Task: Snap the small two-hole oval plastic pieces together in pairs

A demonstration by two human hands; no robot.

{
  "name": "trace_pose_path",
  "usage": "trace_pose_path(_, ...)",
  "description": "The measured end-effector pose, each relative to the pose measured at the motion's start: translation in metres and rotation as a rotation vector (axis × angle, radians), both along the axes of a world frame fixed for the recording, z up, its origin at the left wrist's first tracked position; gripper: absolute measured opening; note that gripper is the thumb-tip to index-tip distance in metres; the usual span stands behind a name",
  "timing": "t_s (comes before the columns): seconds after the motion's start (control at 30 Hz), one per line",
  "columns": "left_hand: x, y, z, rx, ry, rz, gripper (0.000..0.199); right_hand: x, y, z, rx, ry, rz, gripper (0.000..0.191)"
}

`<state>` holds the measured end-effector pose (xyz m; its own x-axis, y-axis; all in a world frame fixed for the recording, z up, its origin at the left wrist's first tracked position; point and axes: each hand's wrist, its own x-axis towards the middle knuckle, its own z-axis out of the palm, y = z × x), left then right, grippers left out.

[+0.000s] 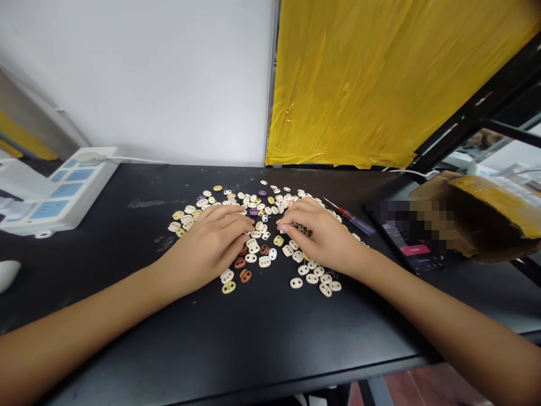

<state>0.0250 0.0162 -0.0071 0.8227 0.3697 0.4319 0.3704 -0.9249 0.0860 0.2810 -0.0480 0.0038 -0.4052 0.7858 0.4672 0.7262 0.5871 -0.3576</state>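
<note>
Many small oval cord locks with two holes (265, 261) lie in a loose spread on the black table. Most are cream or white, with some yellow, brown (245, 275) and purple (262, 193) ones among them. My left hand (222, 237) rests palm down over the left part of the spread, its fingers stretched out and covering several pieces. Over the right part, my right hand (319, 231) has its fingers curled, thumb and forefinger tips together. A pale bit shows at those tips, too small to name. Pieces under both palms are hidden.
A screwdriver (350, 219) lies beyond my right hand. Right of it are a phone (416, 248) and an open cardboard box (486, 225). A white power strip (63, 192) sits at the left. A white wall and a yellow-covered panel (338, 84) stand behind the table (236, 344).
</note>
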Motion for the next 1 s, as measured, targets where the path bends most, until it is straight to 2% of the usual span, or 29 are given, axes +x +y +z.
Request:
trace_pose_path(0.27,-0.001,-0.003,0.000,-0.014,-0.051,-0.027,0.018,-0.006,-0.006,0.005,-0.155,0.102,-0.090,0.015)
trace_pose_path(0.43,-0.002,-0.004,0.000,-0.019,-0.085,-0.055,0.024,-0.008,-0.009,0.005,-0.236,0.218,-0.084,0.016)
trace_pose_path(0.57,0.001,-0.009,0.006,-0.050,-0.171,-0.076,0.024,-0.011,-0.011,0.006,-0.333,0.304,-0.070,0.013)
trace_pose_path(0.8,0.005,-0.027,0.016,-0.318,-0.382,-0.043,0.013,-0.020,-0.014,0.004,-0.425,0.420,-0.006,0.007)
trace_pose_path(1.0,0.007,-0.036,0.012,-0.753,-0.526,0.035,0.008,-0.020,-0.018,0.005,-0.362,0.432,0.108,0.011)
